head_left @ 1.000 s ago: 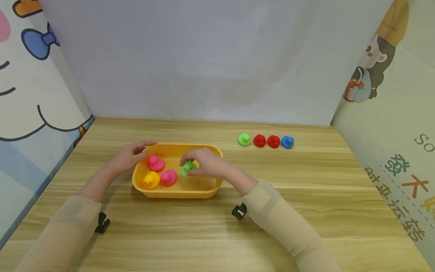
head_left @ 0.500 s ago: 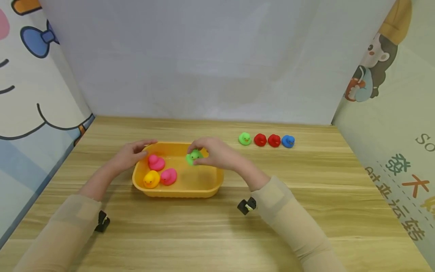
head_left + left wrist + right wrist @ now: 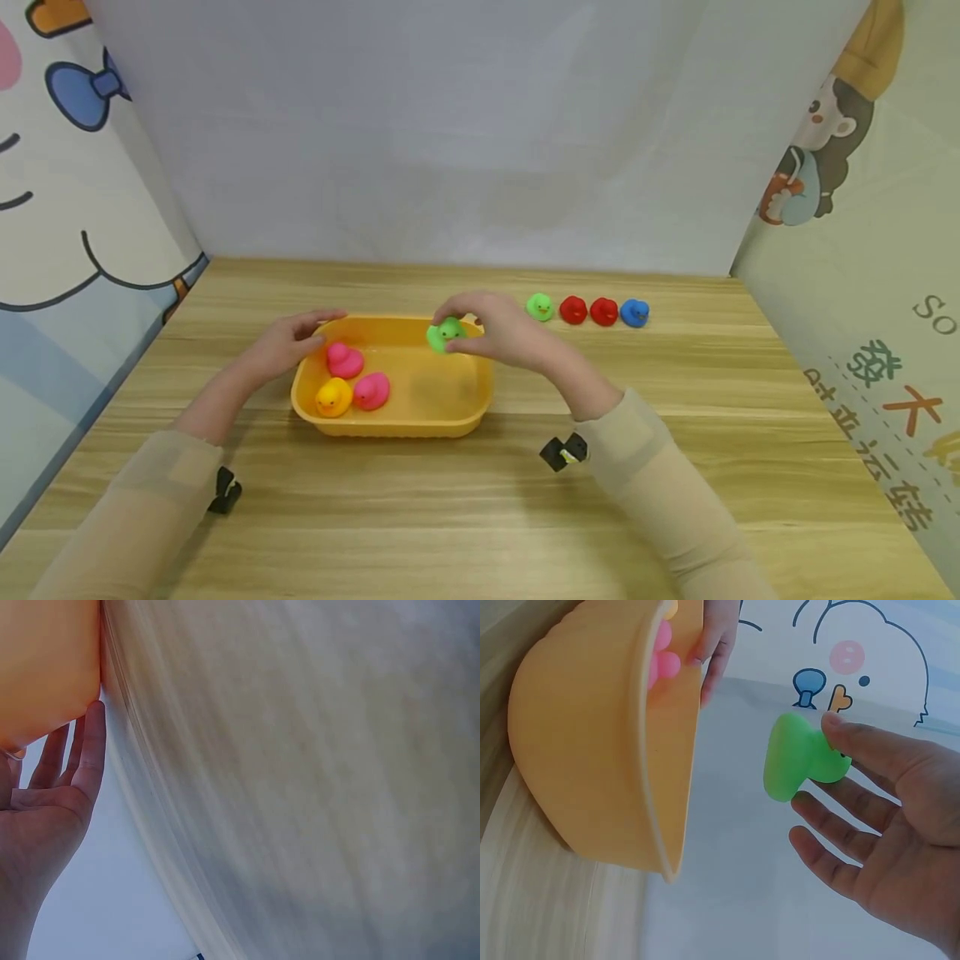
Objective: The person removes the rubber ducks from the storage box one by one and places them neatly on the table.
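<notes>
Right hand: pinches the held green duck between thumb and fingertips; the light grip on a small, rounded body probably saves squeezing it out of shape

Held green duck: raised above the right end of the yellow tub, apart from its rim; matt, smooth, a round head on a broader body, likely soft vinyl

Left hand: holds the left end of the yellow tub, thumb inside the rim and fingers outside, presumably to keep it from sliding; the left wrist view is dim and cropped, so how firmly cannot be told

Yellow tub: thin-walled plastic, oblong with rounded corners and a rolled rim; its sloping walls keep the loose ducks together

Ducks in the tub: two pink ducks and a yellow duck, grouped in the left half, near the left hand

Row on the counter: a second green duck, two red ducks and a blue duck, side by side beyond the tub to the right, apparently lined up on purpose

Surroundings: wood-grain counter, with a pale, faintly creased backdrop behind
</notes>
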Motion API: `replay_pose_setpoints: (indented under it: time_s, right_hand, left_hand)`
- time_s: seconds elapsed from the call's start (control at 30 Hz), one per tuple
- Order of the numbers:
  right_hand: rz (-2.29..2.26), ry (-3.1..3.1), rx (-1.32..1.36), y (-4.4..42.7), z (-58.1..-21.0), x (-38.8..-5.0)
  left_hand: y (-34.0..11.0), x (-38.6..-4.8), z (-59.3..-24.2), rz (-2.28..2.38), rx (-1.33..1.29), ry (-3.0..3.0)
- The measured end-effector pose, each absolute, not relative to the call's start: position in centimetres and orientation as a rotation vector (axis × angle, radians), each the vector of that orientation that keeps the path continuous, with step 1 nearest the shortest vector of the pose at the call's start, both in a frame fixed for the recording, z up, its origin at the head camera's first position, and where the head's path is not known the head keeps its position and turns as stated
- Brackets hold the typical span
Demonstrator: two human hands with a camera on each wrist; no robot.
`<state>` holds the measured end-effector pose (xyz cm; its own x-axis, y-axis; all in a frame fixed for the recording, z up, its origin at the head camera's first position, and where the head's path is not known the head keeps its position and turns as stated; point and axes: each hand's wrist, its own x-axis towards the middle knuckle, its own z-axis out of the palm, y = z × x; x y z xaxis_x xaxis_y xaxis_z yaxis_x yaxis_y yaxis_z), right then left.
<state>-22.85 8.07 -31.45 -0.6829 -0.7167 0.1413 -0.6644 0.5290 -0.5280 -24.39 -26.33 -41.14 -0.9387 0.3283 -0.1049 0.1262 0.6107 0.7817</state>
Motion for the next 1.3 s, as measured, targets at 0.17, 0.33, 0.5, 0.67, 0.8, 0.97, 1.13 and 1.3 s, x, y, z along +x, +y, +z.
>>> replay_pose_setpoints:
  time_s: [0.17,0.33,0.5,0.67,0.8,0.97,1.13,1.3]
  right_hand:
    - [-0.906,2.689,-1.183,9.0,-31.4,-22.9]
    - [-0.935,2.709,-1.142,10.0,-31.3,-22.9]
    - [-0.952,2.733,-1.104,11.0,-31.2,-22.9]
    - [-0.963,2.759,-1.051,12.2,-31.3,-23.1]
    - [-0.971,2.784,-1.009,13.0,-31.4,-23.4]
    - [-0.974,2.827,-0.962,13.8,-31.7,-23.6]
    - [-0.996,2.839,-0.913,14.7,-32.3,-24.0]
    - [-1.017,2.842,-0.897,15.3,-33.2,-24.6]
  left_hand:
    - [-26.5,-24.4,-41.4,1.247,0.373,2.594]
    - [-26.4,-24.2,-41.5,1.235,0.373,2.601]
    - [-26.3,-24.1,-41.5,1.247,0.374,2.595]
    - [-26.4,-24.2,-41.6,1.242,0.373,2.597]
    - [-26.4,-24.3,-41.6,1.239,0.366,2.598]
    - [-26.5,-24.4,-41.5,1.233,0.372,2.602]
    - [-26.5,-24.4,-41.4,1.220,0.350,2.606]
    - [-26.5,-24.5,-41.4,1.228,0.353,2.597]
